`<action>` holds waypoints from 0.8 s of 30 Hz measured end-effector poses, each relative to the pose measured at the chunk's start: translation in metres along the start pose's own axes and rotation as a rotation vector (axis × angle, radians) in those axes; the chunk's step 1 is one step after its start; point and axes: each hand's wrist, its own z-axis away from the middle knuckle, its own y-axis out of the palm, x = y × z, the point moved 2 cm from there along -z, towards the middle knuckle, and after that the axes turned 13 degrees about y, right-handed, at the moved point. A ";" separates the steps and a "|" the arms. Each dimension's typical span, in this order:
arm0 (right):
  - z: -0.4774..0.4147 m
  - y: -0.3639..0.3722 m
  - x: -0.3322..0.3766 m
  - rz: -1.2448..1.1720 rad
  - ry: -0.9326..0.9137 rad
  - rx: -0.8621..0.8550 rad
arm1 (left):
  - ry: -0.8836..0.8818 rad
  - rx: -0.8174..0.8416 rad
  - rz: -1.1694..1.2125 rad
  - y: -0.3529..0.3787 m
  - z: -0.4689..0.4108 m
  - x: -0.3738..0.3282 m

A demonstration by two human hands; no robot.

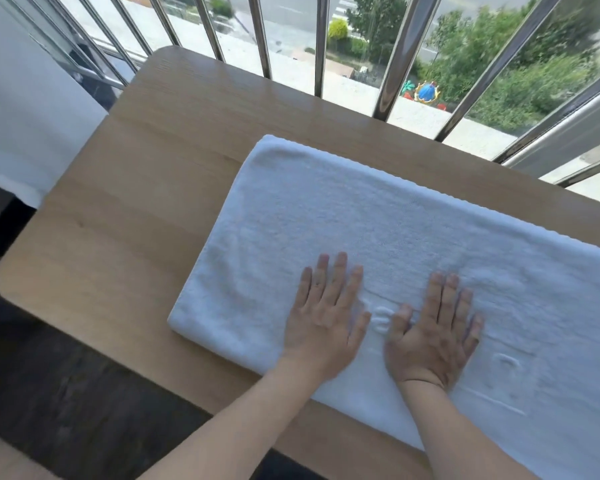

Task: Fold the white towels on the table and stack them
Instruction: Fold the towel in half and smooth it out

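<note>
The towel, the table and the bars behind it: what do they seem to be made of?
Towel: soft terry cloth, probably cotton; matte, with a fuzzy nap.
Table: wood or wood-look laminate; light grain, smooth satin surface.
Bars: polished metal, probably steel; mirror-like reflections.

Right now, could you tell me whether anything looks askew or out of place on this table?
Only slightly: the folded white terry towel on the light wooden table shows two small puckers in its near half, not yet smoothed flat. Nothing looks spilled or damaged.
</note>
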 end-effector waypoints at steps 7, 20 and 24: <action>0.000 0.000 -0.001 -0.019 0.005 -0.019 | -0.020 0.063 -0.102 0.002 0.036 0.024; 0.001 0.000 0.000 -0.029 0.004 -0.043 | -0.238 0.075 -0.116 -0.028 0.031 0.104; 0.001 0.000 0.000 -0.027 0.005 -0.052 | -0.058 0.067 -0.100 -0.028 0.024 0.090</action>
